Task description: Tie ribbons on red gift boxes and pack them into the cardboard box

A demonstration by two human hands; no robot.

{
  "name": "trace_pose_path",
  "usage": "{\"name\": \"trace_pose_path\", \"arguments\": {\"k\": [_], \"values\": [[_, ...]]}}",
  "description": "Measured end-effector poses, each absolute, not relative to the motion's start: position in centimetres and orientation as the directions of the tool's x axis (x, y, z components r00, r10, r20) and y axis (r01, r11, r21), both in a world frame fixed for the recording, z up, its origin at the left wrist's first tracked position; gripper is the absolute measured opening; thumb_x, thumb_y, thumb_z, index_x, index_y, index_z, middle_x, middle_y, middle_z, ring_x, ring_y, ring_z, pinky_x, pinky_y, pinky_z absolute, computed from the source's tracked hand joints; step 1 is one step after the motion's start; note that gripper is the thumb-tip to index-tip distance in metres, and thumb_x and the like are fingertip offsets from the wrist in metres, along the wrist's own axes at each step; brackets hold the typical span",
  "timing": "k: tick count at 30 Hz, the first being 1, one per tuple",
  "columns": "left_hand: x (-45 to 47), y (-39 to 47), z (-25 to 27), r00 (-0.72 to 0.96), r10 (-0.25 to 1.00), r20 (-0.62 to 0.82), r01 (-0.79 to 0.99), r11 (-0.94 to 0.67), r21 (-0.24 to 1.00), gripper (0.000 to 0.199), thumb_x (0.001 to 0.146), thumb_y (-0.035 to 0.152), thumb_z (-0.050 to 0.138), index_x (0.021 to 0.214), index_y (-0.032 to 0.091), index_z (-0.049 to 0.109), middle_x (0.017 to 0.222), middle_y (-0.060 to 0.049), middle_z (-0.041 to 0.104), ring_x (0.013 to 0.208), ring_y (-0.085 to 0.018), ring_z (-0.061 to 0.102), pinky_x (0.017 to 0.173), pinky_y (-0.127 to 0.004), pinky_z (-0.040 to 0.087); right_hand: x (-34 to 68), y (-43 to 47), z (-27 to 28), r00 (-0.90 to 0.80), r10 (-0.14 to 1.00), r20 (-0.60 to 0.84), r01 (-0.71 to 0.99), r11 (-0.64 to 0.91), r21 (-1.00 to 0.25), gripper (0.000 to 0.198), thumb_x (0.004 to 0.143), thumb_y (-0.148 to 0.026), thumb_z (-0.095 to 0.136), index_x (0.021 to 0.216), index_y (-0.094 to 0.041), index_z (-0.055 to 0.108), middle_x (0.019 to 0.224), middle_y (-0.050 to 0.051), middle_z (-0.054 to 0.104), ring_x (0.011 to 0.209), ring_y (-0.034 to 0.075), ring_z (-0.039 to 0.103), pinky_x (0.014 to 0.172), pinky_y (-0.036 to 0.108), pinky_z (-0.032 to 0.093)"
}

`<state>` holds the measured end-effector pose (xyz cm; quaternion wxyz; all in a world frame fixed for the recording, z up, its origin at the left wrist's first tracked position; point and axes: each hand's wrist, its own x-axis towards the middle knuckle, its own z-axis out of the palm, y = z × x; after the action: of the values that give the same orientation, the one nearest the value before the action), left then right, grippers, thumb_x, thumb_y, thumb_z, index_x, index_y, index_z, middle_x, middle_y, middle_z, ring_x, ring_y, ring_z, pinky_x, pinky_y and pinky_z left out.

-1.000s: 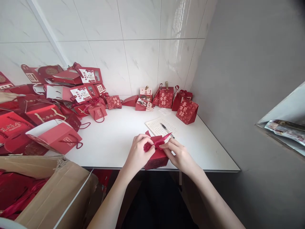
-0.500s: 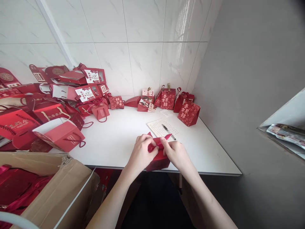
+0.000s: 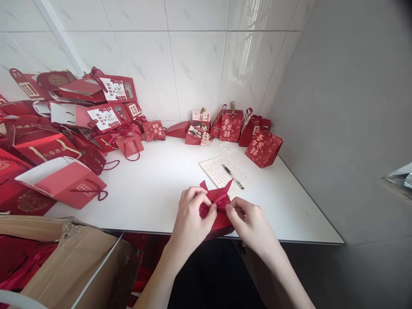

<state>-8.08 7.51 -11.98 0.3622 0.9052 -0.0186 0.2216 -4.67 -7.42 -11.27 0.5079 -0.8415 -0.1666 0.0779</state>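
Left hand (image 3: pixel 195 214): thumb and forefinger pinched together on red ribbon (image 3: pixel 222 195), atop red box (image 3: pixel 222 223) at front edge of white table (image 3: pixel 151 184). Right hand (image 3: pixel 252 219): fingers curled, thumb tip at the ribbon's right side; grip cannot be told. Behind, left to right: carton (image 3: pixel 128 117), white label (image 3: pixel 133 110) marked 囍; notepad (image 3: pixel 210 165), rows too small to read; black pen (image 3: pixel 233 176) across it; rear box (image 3: pixel 231 128) and nearer box (image 3: pixel 265 148), both lettered 吾家有囍.

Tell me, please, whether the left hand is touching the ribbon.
Touching: in the head view, the left hand has its thumb and fingertips on the red ribbon.
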Motion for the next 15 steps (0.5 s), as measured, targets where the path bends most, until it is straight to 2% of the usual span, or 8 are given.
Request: {"name": "trace_pose_path", "arguments": {"k": [5,7,11,15], "values": [[-8.0,7.5,-12.0,0.910,0.114,0.399,-0.196,-0.729,0.655,0.008,0.081,0.017,0.052,0.074,0.019,0.050,0.095,-0.003,0.051,0.101,-0.020,0.049,0.088,-0.037,0.045,-4.3,-7.1,-11.5,0.954,0.296,0.036,0.182,-0.483,-0.856,0.046,0.083,-0.052,0.048,0.054,-0.019,0.033,0.047,-0.005,0.032,0.045,0.009,0.027,0.041,0.021,0.023],[-8.2,7.7,-11.9,0.914,0.087,0.396,-0.214,-0.728,0.651,0.006,0.082,0.014,0.050,0.080,0.020,0.051,0.096,-0.003,0.051,0.104,-0.020,0.048,0.091,-0.038,0.044,-4.1,-7.0,-11.8,0.951,0.303,0.052,0.200,-0.481,-0.854,0.043,0.082,-0.048,0.050,0.054,-0.019,0.034,0.046,-0.005,0.031,0.044,0.009,0.026,0.041,0.021,0.022],[-8.4,7.8,-11.7,0.929,0.000,0.370,-0.253,-0.729,0.636,0.025,0.085,0.012,0.044,0.098,0.028,0.058,0.113,-0.002,0.050,0.116,-0.020,0.043,0.099,-0.040,0.039,-4.1,-7.3,-12.1,0.926,0.372,0.068,0.224,-0.394,-0.891,0.034,0.084,-0.042,0.049,0.061,-0.019,0.041,0.048,-0.006,0.030,0.046,0.009,0.025,0.043,0.020,0.022],[-8.3,7.8,-11.8,0.940,0.006,0.341,-0.227,-0.734,0.640,0.026,0.085,0.014,0.044,0.097,0.029,0.061,0.119,-0.001,0.049,0.119,-0.021,0.042,0.101,-0.042,0.038,-4.1,-7.7,-12.2,0.907,0.417,0.066,0.218,-0.329,-0.919,0.032,0.085,-0.041,0.047,0.063,-0.018,0.042,0.051,-0.006,0.029,0.049,0.009,0.026,0.046,0.020,0.024]]}}
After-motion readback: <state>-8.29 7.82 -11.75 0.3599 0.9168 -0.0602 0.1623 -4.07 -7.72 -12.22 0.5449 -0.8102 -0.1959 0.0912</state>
